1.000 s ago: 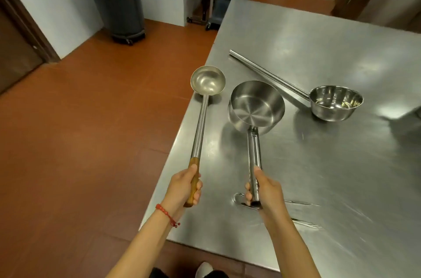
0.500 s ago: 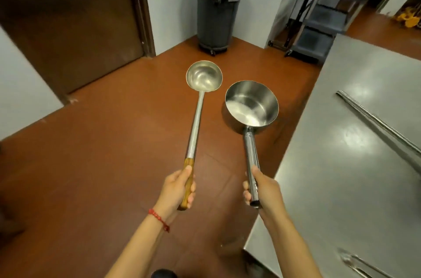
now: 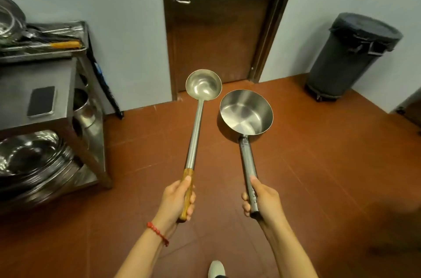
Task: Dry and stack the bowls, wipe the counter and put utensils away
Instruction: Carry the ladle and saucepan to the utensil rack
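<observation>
The view had swung away from the steel table toward a brown door (image 3: 224,27). The left hand (image 3: 176,201) gripped the wooden handle of a ladle (image 3: 203,86); the right hand (image 3: 262,200) gripped the metal handle of a saucepan (image 3: 246,111). Both were held above the floor, apart. Stacked bowls (image 3: 32,159) sat on the lower shelf of a rack (image 3: 84,132) at left.
</observation>
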The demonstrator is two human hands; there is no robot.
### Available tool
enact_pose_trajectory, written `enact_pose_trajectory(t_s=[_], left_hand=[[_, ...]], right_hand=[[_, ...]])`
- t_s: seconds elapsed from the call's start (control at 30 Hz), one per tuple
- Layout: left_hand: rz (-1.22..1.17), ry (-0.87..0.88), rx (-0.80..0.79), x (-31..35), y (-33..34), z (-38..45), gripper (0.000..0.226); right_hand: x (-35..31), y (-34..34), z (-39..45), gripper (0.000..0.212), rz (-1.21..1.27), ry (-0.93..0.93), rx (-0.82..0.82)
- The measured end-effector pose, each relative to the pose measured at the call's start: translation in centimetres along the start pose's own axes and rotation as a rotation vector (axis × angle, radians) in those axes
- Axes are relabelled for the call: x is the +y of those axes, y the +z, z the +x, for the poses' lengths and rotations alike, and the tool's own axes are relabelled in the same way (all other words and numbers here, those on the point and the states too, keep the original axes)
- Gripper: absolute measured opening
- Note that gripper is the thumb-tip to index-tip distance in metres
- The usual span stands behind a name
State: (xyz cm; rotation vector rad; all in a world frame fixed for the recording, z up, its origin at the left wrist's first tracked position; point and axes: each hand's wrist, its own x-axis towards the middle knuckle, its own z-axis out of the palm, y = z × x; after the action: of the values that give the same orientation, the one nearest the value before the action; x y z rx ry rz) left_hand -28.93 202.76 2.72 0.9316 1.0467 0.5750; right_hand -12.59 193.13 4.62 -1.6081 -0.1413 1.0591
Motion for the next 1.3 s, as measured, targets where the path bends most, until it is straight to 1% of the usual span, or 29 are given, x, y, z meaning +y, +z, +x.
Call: enact_pose_trajectory(t_s=[0.2, 0.37, 0.53, 0.67, 0.8, 0.93, 1.1, 1.3], left_hand=[[-0.090, 0.076, 0.222, 3.9, -3.9, 5.2, 0.029], [-0.211, 0.122, 0.386, 7.5, -5.4, 9.4, 0.028], [-0.293, 0.181, 0.512, 11.0, -7.6, 12.3, 0.028], [-0.356, 0.232, 0.586, 13.6, -10.5, 14.5, 0.029], [-0.410, 0.278, 0.647, 16.4, -14.7, 17.4, 0.029], [-0.424, 0.311, 0.671, 19.4, -20.6, 21.2, 0.029], [-0.439, 0.315, 0.715, 24.4, -27.9, 25.9, 0.031], [-0.425, 0.301, 0.756, 29.3, -34.4, 30.6, 0.031]], right_hand=[[-4.5, 7.9, 7.1, 0.031, -0.124, -0.006, -0.234], [-8.8, 13.6, 12.7, 0.028, -0.227, -0.002, -0.411], [-12.4, 19.8, 16.9, 0.028, -0.324, -0.027, -0.565], [-14.0, 25.5, 19.1, 0.029, -0.349, -0.013, -0.680], [-15.0, 32.1, 21.3, 0.030, -0.378, -0.015, -0.745], [-15.9, 40.0, 23.7, 0.033, -0.417, -0.024, -0.792], [-17.7, 49.5, 25.9, 0.030, -0.411, -0.020, -0.819], [-20.0, 58.1, 28.6, 0.029, -0.416, -0.019, -0.846]])
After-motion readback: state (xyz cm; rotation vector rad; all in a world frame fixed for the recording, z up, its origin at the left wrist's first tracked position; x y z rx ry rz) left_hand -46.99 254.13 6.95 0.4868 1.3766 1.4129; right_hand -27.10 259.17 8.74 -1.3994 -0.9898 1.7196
